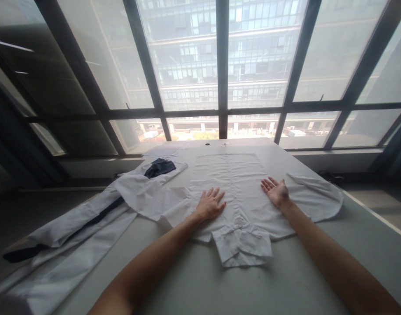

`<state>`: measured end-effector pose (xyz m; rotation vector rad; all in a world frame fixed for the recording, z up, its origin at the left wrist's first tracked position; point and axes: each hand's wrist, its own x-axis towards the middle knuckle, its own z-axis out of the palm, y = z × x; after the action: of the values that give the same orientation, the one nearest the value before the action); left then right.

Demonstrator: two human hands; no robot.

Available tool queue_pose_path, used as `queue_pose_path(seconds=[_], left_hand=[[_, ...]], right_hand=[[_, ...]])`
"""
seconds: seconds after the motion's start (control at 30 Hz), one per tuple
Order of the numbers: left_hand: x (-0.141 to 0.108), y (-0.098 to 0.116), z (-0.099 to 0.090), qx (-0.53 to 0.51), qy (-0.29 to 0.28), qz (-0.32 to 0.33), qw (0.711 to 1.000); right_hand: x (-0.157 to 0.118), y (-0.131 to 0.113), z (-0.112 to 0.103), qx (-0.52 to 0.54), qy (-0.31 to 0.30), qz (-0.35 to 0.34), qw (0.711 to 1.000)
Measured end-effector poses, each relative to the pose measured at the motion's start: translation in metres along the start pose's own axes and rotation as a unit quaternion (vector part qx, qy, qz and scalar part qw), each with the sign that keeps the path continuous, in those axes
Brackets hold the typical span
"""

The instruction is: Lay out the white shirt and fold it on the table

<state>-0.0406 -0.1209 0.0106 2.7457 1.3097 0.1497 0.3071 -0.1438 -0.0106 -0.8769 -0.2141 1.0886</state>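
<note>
A white shirt point(233, 175) lies spread on the table, its collar point(242, 247) toward me and its hem at the far side. Gathers run down its middle. One sleeve point(318, 197) is laid out to the right, the other point(161, 201) to the left. My left hand point(210, 204) rests palm down on the shirt, left of the gathers, fingers spread. My right hand point(276, 191) is at the shirt's right side near the sleeve, palm turned up, fingers stretched out and holding nothing.
White garments with dark trim point(88, 223) hang over the table's left edge. A dark folded cloth point(160, 168) lies on white fabric at the back left, near some paper sheets point(162, 151). Large windows point(183, 57) stand behind the pale table point(187, 280).
</note>
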Motion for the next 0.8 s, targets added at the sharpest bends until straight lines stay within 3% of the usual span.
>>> queue_pose_path(seconds=[0.23,0.43,0.7,0.8], left_hand=[[0.0,0.0,0.0,0.001,0.0,0.001,1.0],[-0.001,0.0,0.0,0.002,-0.001,0.0,1.0],[0.0,0.0,0.0,0.002,-0.001,0.003,1.0],[0.0,-0.001,0.0,0.0,-0.001,0.003,1.0]], right_hand=[[-0.012,0.012,0.011,-0.057,-0.037,-0.117,0.991],[-0.019,0.015,0.014,-0.078,-0.085,-0.157,0.981],[-0.019,0.013,0.018,-0.093,-0.015,-0.084,0.992],[-0.019,0.012,0.018,-0.087,-0.015,-0.077,0.993]])
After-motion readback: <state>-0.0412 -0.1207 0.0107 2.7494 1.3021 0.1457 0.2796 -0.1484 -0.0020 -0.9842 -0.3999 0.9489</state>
